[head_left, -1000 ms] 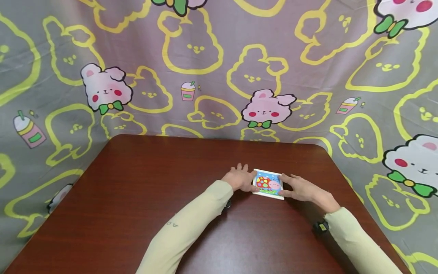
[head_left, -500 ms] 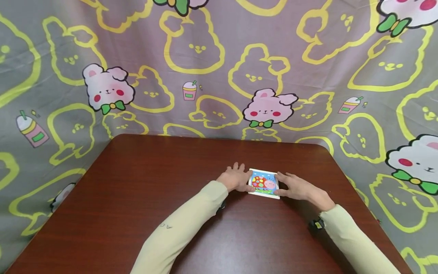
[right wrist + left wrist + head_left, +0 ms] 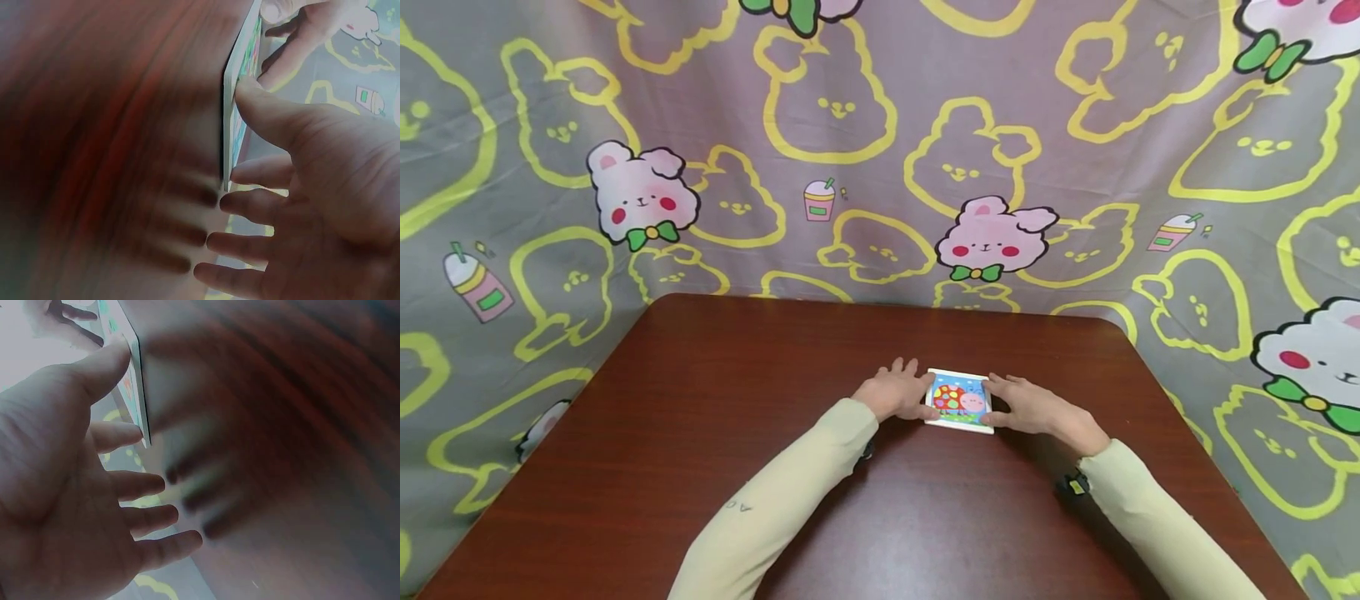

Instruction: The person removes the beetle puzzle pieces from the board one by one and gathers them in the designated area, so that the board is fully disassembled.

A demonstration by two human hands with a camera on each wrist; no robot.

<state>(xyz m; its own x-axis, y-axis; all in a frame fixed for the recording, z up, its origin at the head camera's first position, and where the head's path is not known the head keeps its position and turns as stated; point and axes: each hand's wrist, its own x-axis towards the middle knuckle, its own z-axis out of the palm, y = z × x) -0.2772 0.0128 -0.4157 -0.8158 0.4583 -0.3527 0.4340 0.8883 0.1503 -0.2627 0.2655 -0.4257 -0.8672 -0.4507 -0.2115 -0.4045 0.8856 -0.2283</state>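
Note:
A small square picture board [image 3: 958, 402] with white edges and a ladybug picture lies flat on the brown table, right of the middle in the head view. At its left side, my left hand [image 3: 895, 395] touches it with thumb and index finger, the other fingers straight and spread. My right hand [image 3: 1036, 407] does the same at the right side. In the left wrist view the thumb overlaps the near edge of the board [image 3: 139, 375], and the index fingertip is right at its far corner. The right wrist view has the board's thin edge [image 3: 229, 112] beside the right thumb.
The brown wood-grain table [image 3: 760, 375] spreads around the board, with its far edge not far behind the hands. A grey curtain [image 3: 865, 92] with yellow outlines and rabbit faces hangs behind and on both sides.
Across the head frames the board has slid to the left over the table, with both hands moving along at its sides. Their hold on its edges looks the same.

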